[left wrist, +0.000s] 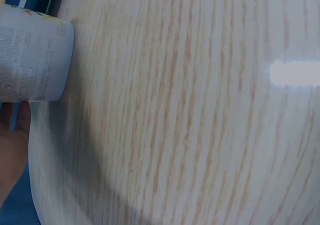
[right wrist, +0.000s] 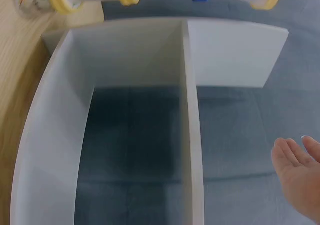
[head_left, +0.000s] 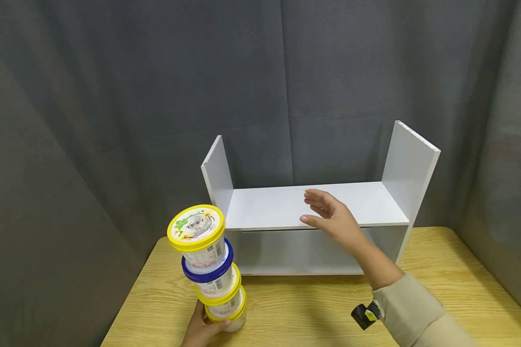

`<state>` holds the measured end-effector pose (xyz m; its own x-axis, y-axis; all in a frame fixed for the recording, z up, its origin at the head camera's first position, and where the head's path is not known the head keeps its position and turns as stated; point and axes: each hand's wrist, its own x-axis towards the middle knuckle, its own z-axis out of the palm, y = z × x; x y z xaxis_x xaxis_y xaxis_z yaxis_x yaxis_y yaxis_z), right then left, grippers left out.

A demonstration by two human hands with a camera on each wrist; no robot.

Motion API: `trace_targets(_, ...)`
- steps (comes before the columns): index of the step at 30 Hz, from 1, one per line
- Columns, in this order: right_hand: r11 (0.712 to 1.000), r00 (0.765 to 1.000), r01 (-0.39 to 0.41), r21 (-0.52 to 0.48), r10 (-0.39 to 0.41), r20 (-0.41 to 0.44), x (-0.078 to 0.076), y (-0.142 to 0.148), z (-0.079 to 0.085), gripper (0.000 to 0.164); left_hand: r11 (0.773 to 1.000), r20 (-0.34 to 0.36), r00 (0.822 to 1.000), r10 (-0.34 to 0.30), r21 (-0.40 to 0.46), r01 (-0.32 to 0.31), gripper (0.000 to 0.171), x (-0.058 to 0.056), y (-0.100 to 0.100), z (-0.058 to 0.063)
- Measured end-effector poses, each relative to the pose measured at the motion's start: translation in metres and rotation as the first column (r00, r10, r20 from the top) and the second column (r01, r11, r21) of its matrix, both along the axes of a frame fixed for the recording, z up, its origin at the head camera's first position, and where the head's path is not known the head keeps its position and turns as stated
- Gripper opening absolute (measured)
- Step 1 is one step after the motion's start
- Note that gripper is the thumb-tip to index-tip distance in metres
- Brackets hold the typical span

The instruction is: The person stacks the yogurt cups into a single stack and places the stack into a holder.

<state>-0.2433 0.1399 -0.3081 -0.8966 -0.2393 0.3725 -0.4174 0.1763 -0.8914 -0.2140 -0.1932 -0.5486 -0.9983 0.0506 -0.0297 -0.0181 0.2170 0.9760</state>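
Observation:
A stack of several white ice cream tubs stands at the left of the table in the head view. Its top tub (head_left: pixel 196 228) has a yellow lid with printed leaves; the second tub (head_left: pixel 217 285) has a blue lid, and those below have yellow lids. My left hand (head_left: pixel 203 327) grips the bottom tub (head_left: pixel 239 322) low on its side. In the left wrist view this printed tub (left wrist: pixel 35 55) is close to the tabletop; whether it touches is unclear. My right hand (head_left: pixel 334 219) hovers before the shelf, fingers relaxed, holding nothing.
A white two-level shelf (head_left: pixel 269 205) with raised side panels stands at the back of the wooden table (head_left: pixel 286 313). Its left panel (head_left: pixel 217 168) rises just behind the stack. Grey curtains (head_left: pixel 260 86) hang behind and at both sides.

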Motion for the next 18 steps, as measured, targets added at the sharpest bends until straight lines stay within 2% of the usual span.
trace_targets(2, 1.0, 1.0, 0.018, 0.01, -0.018, -0.002, 0.002, 0.009, -0.002, 0.057, 1.0, -0.041, 0.999, -0.003, -0.018, 0.003, 0.082, 0.003, 0.001, 0.004)
trace_targets(5, 0.998, 0.999, 0.054, 0.021, -0.054, -0.009, 0.006, 0.024, -0.004, 0.056, 1.0, -0.05, 0.999, -0.002, -0.027, 0.001, 0.082, 0.005, 0.002, 0.009)
trace_targets(9, 0.992, 0.992, 0.12, 0.035, -0.119, -0.031, 0.011, 0.042, -0.008, 0.054, 0.999, 0.005, 1.0, 0.002, -0.045, -0.002, 0.085, 0.002, 0.001, 0.008)
trace_targets(11, 0.987, 0.987, 0.155, 0.048, -0.152, -0.053, 0.013, 0.051, -0.011, 0.053, 0.998, 0.002, 1.0, 0.002, -0.063, -0.002, 0.084, 0.0, 0.0, 0.004)
trace_targets(17, 0.961, 0.96, 0.26, 0.092, -0.248, -0.129, 0.017, 0.074, -0.022, 0.049, 0.998, -0.101, 0.995, -0.007, -0.059, 0.001, 0.078, -0.001, -0.002, 0.001)
trace_targets(18, 0.957, 0.956, 0.274, 0.098, -0.26, -0.133, 0.018, 0.078, -0.024, 0.049, 0.999, -0.099, 0.995, -0.01, -0.051, 0.005, 0.079, -0.001, -0.002, 0.001)
